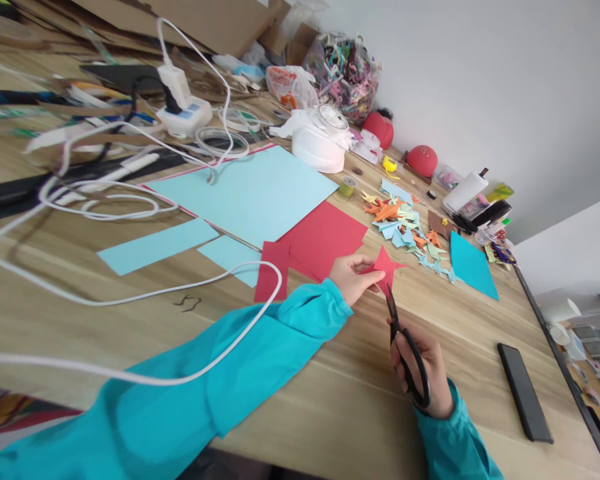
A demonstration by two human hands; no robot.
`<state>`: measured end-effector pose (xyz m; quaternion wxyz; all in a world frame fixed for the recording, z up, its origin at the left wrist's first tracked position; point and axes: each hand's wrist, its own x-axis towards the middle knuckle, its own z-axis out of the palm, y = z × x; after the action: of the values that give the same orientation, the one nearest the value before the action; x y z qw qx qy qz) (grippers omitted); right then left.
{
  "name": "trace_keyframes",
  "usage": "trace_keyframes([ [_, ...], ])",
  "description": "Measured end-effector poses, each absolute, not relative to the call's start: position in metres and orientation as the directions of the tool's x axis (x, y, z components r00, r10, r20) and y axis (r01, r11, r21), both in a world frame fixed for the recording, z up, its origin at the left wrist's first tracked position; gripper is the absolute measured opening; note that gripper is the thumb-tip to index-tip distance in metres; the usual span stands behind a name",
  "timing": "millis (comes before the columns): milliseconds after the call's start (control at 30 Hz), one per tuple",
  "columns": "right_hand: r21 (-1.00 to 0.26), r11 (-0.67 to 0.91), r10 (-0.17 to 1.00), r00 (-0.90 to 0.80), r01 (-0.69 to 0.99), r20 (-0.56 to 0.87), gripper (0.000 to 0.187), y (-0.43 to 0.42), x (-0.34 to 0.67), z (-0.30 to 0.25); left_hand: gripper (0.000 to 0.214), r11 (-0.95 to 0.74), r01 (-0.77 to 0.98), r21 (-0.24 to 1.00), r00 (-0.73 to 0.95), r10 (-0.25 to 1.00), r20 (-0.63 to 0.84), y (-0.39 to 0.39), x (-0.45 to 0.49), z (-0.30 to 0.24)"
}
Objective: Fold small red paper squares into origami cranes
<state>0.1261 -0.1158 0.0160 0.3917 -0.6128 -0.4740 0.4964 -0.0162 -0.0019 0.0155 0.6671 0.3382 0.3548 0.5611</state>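
Between the thumb and fingers of my left hand (356, 280) is a red paper star (387, 267), held above the wooden table. My right hand (423, 367) is closed round the black handles of a pair of scissors (414, 373). The blades point up and away from me, and their tips meet the lower edge of the star; whether they cut into it I cannot tell. Red paper sheets (325, 237) lie just beyond my left hand, with a narrow red strip (271, 270) beside them.
Light blue sheets (250, 193) and a white cable (180, 290) lie to the left; the cable passes over my left sleeve. Folded paper pieces (403, 223), a turquoise sheet (473, 265) and a phone (525, 392) are on the right. A power adapter (185, 113) stands at the back left.
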Motion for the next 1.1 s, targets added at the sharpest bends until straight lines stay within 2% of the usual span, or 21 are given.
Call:
trace_keyframes([
  [667,-0.937,-0.246,0.969,0.084,0.248,-0.232,0.063,-0.114,0.12,0.021,0.027,0.205,-0.561,0.802,0.151,0.978,-0.144,0.0,-0.014,0.012],
  [867,-0.956,-0.187,0.981,0.087,0.227,-0.172,0.058,-0.114,0.119,0.02,0.024,0.231,-0.594,0.77,0.163,0.973,-0.166,0.001,-0.012,0.007],
  [1100,-0.947,-0.208,0.978,0.062,0.244,-0.199,0.06,-0.115,0.118,0.024,0.022,0.279,-0.571,0.772,0.178,0.96,-0.215,0.003,-0.012,0.003],
])
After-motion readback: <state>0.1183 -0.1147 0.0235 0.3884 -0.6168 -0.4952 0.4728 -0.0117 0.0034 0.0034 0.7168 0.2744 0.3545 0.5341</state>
